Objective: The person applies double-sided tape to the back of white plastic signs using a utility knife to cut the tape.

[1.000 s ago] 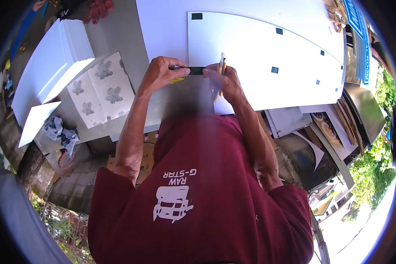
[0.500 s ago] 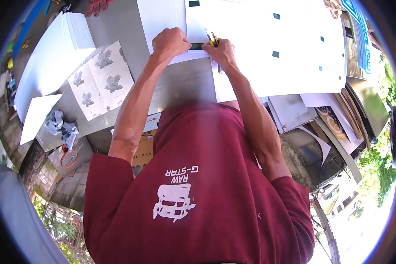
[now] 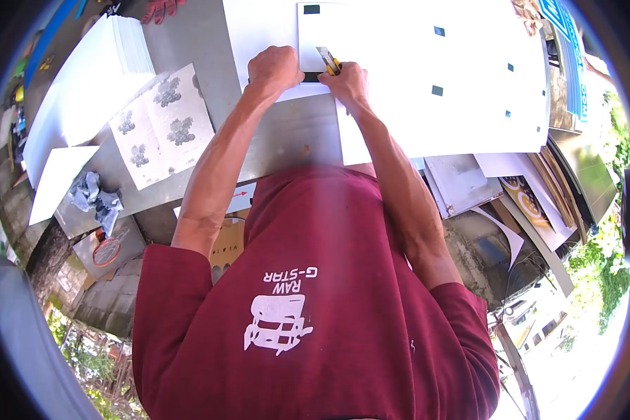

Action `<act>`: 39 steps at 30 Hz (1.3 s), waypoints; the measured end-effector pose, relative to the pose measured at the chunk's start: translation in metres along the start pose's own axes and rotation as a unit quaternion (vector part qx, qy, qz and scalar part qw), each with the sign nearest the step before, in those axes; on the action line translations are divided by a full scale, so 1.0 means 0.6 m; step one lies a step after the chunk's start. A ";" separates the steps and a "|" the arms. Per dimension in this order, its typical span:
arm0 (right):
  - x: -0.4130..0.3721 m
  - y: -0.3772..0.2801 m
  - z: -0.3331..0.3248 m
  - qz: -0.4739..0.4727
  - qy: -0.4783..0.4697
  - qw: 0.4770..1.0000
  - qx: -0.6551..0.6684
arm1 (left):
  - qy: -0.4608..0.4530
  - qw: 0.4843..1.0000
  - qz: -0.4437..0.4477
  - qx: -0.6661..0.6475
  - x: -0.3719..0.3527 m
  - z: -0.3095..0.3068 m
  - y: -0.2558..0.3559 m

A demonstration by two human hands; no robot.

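Observation:
My left hand (image 3: 275, 68) is closed, its fingertips at the left end of a short dark strip (image 3: 313, 77) near the lower edge of a white sheet. Facing it, my right hand (image 3: 348, 84) is curled around a yellow utility knife (image 3: 331, 64), blade pointing up and away. Its fingertips also meet the strip's right end. The large white board (image 3: 399, 119) under my right hand carries several dark rectangular patches (image 3: 437, 90). Whether my left fingers pinch the strip or press it down is hard to see.
A grey metal table (image 3: 287, 133) lies beneath. To the left are a stack of white sheets (image 3: 84, 91), a paper printed with tree shapes (image 3: 164, 129) and a crumpled grey cloth (image 3: 96, 199). Boards (image 3: 462, 182) lean at the lower right; a red glove (image 3: 161, 10) lies at the top.
The knife in my right hand has turned so its blade shows more broadly. My hands stay at the dark strip with only slight movement; the whole view has shifted a little.

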State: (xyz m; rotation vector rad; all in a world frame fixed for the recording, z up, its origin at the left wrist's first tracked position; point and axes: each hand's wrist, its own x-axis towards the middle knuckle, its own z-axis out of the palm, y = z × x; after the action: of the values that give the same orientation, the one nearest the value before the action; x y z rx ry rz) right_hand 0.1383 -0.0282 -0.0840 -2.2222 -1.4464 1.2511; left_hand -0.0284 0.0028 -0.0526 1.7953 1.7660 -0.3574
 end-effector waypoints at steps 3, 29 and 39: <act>0.004 0.003 0.005 -0.007 0.003 1.000 -0.001 | 0.009 1.000 0.007 0.000 0.000 0.005 -0.002; -0.015 -0.012 0.006 -0.017 0.044 0.990 -0.130 | -0.014 0.999 0.006 -0.031 -0.005 -0.009 0.004; -0.027 -0.014 0.005 -0.059 0.047 0.995 -0.060 | 0.008 1.000 0.001 0.008 -0.007 -0.004 0.007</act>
State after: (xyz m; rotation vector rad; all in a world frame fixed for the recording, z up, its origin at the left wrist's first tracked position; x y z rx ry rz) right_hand 0.1278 -0.0382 -0.0722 -2.2016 -1.6292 1.0354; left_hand -0.0249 0.0011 -0.0473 1.8155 1.7766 -0.3584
